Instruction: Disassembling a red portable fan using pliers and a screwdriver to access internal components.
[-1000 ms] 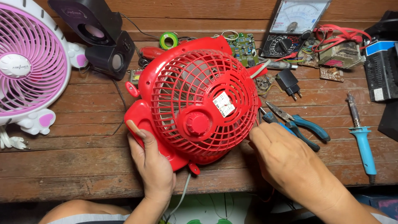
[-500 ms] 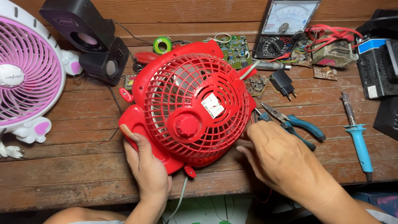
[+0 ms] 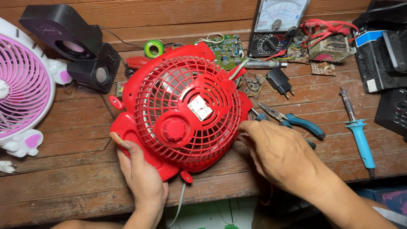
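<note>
Since the earlier frames our right hand (image 3: 282, 159) slid left along the grille rim, and the red fan (image 3: 182, 112) shifted slightly toward frame centre; our left hand (image 3: 142, 178) stays on the base.

Now we have the red fan lying grille-up at frame centre on the wooden counter (image 3: 63, 186). Left hand wraps the lower-left edge of the fan's base, thumb on top, fingers closed around it. Right hand sits at the fan's right rim, fingertips curled and pressed together against the grille edge; we can't tell if they pinch a clip or wire.

To do this well, we judge the left hand should keep the base pinned flat so the body doesn't rock, while the right fingertips work the rim with small pressure, not pulling the thin ribs. Watch the cord (image 3: 180, 203) hanging off the front edge.

Nearby: blue-handled pliers (image 3: 292, 121) just right of the fan, soldering iron (image 3: 358, 127) further right, circuit board (image 3: 227, 48) and multimeter (image 3: 275, 25) at upper centre, pink fan (image 3: 21, 85) at left edge, black speakers (image 3: 72, 46) upper left.
</note>
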